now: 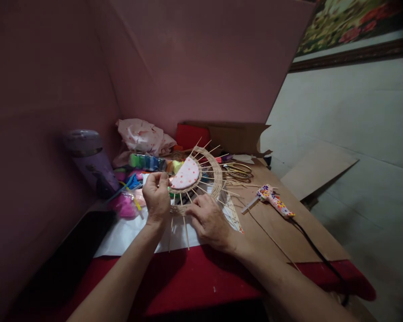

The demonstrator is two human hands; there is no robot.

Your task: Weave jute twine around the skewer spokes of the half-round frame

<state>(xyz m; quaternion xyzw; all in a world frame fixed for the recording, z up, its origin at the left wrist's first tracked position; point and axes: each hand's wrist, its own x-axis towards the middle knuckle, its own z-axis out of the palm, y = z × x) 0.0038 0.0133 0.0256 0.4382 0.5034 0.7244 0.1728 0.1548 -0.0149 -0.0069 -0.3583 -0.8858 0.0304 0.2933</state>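
Observation:
A half-round woven fan (pixel 217 174) of thin sticks stands tilted above the table. Its outer band is plaited from tan strands, and stick ends poke out past it. At its centre sits a half-disc of white cloth with pink dots (pixel 188 173). My left hand (pixel 157 197) is closed at the fan's left end, thumb and fingers pinched by the cloth's corner; the fingertips are partly hidden. My right hand (pixel 210 221) grips the lower part of the woven band, with its fingers bent over the strands and sticks.
A flowered glue gun (pixel 275 201) with a cord lies on brown cardboard (pixel 309 237) to the right. Scissors (pixel 238 170) rest behind the fan. Colourful packets (pixel 147 162), crumpled dotted cloth (pixel 144 136) and a purple tumbler (pixel 90 161) stand left and behind. Red cloth (pixel 204 277) covers the front edge.

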